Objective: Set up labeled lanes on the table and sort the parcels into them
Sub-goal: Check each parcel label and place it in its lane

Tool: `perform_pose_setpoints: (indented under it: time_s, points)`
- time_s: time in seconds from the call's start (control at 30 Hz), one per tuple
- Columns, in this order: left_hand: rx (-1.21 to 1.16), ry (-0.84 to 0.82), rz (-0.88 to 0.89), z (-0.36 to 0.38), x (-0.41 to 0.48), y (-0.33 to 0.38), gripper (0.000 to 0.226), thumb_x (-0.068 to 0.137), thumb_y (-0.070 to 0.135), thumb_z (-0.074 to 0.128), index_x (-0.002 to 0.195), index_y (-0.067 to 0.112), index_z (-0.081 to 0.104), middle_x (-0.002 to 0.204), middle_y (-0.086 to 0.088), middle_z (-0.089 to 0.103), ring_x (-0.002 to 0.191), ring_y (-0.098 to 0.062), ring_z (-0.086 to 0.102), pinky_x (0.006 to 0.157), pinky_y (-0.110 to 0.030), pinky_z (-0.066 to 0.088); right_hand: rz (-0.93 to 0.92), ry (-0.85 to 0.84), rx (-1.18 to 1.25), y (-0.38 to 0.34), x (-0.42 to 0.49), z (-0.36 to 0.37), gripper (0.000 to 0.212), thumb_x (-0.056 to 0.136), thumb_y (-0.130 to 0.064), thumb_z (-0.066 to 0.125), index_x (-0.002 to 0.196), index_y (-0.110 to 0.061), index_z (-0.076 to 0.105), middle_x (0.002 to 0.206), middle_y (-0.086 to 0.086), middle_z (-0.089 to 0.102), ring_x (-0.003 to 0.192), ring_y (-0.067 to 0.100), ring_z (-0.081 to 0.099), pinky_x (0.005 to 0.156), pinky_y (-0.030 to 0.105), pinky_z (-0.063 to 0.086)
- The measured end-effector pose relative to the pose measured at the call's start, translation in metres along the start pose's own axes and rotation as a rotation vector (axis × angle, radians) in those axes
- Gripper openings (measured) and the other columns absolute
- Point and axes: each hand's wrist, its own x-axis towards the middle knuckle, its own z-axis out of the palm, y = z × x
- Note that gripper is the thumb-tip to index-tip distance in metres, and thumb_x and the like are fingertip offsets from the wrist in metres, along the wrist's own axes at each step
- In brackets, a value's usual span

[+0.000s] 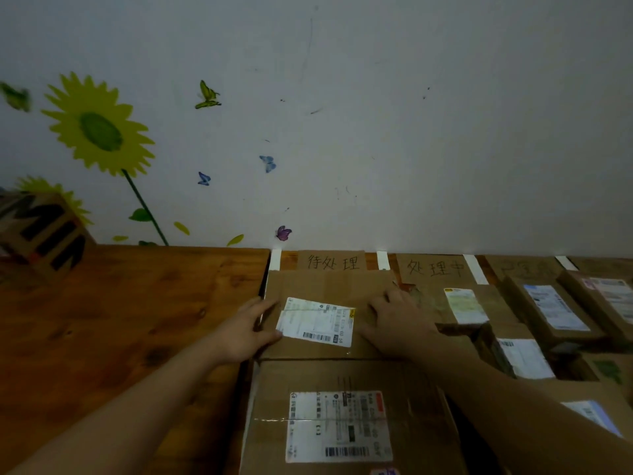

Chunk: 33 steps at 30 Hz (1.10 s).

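The wooden table [130,303] is spread leftward of both hands. A flat parcel [325,289] is pinned between them, its long axis running hand to hand, just short of the lane card [331,261] beyond the fingertips. The left hand [245,329] is laid open on its left edge, the right hand [397,318] flat and spread on top; nothing is gripped. Both lie equally near.

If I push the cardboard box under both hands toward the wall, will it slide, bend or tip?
The box looks flat and low, so it probably will not tip. Its cardboard should stay fairly stiff. On the wooden table it likely slides easily, though its weight cannot be judged.
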Motion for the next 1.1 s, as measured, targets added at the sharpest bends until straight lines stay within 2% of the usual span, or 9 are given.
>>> perform_pose_setpoints:
  time_s: [0.13,0.23,0.43,0.6,0.73,0.97,1.1]
  points:
    - [-0.007,0.088,-0.041,-0.031,-0.01,-0.021,0.07,0.09,0.036,0.06,0.148,0.029,0.023,0.157,0.001,0.016,0.143,-0.019,0.019,0.115,-0.033,0.019,-0.063,0.058,-0.036,-0.037,0.008,-0.015,0.061,0.089,-0.062,0.04,0.136,-0.023,0.041,0.139,0.006,0.04,0.127,0.024,0.037,0.103,0.043,0.036]
    - [0.03,0.109,-0.079,-0.069,-0.026,-0.061,0.071,0.089,0.038,0.06,0.148,0.028,0.022,0.158,-0.002,0.011,0.145,-0.018,0.012,0.115,-0.028,0.013,-0.142,0.073,-0.042,-0.084,0.015,-0.021,0.061,0.09,-0.063,0.037,0.136,-0.024,0.042,0.139,0.007,0.041,0.126,0.025,0.039,0.103,0.043,0.038]
    - [0.048,0.196,-0.187,-0.166,-0.085,-0.181,0.074,0.087,0.041,0.061,0.148,0.028,0.022,0.159,-0.003,0.01,0.146,-0.018,0.007,0.117,-0.032,0.013,-0.256,0.066,0.018,-0.23,0.029,-0.028,0.062,0.089,-0.064,0.04,0.133,-0.021,0.047,0.134,0.009,0.048,0.123,0.027,0.046,0.098,0.037,0.042]
    - [0.0,0.27,-0.282,-0.247,-0.136,-0.287,0.073,0.088,0.04,0.061,0.148,0.024,0.024,0.158,-0.006,0.015,0.144,-0.022,0.018,0.114,-0.031,0.021,-0.296,-0.021,0.24,-0.367,0.038,-0.02,0.063,0.09,-0.059,0.049,0.137,-0.016,0.048,0.142,0.007,0.047,0.127,0.024,0.047,0.099,0.032,0.039]
    - [-0.05,0.314,-0.36,-0.299,-0.163,-0.348,0.072,0.089,0.039,0.06,0.149,0.022,0.024,0.156,-0.006,0.021,0.141,-0.025,0.026,0.111,-0.034,0.026,-0.312,-0.035,0.225,-0.454,0.047,-0.019,0.063,0.09,-0.059,0.048,0.136,-0.017,0.049,0.142,0.007,0.049,0.126,0.024,0.048,0.1,0.032,0.04]
    - [-0.208,0.409,-0.436,-0.358,-0.152,-0.417,0.07,0.089,0.033,0.062,0.148,0.022,0.025,0.151,-0.007,0.034,0.133,-0.026,0.04,0.11,-0.04,0.034,-0.369,-0.059,0.211,-0.547,0.096,-0.028,0.064,0.091,-0.057,0.048,0.14,-0.017,0.044,0.146,0.007,0.042,0.13,0.025,0.044,0.103,0.035,0.038]
    - [-0.224,0.434,-0.438,-0.386,-0.116,-0.434,0.063,0.092,0.025,0.059,0.147,0.02,0.028,0.15,-0.008,0.034,0.133,-0.026,0.04,0.107,-0.036,0.034,-0.396,-0.078,0.234,-0.588,0.151,-0.033,0.064,0.091,-0.057,0.047,0.14,-0.016,0.042,0.145,0.01,0.042,0.128,0.027,0.045,0.101,0.035,0.039]
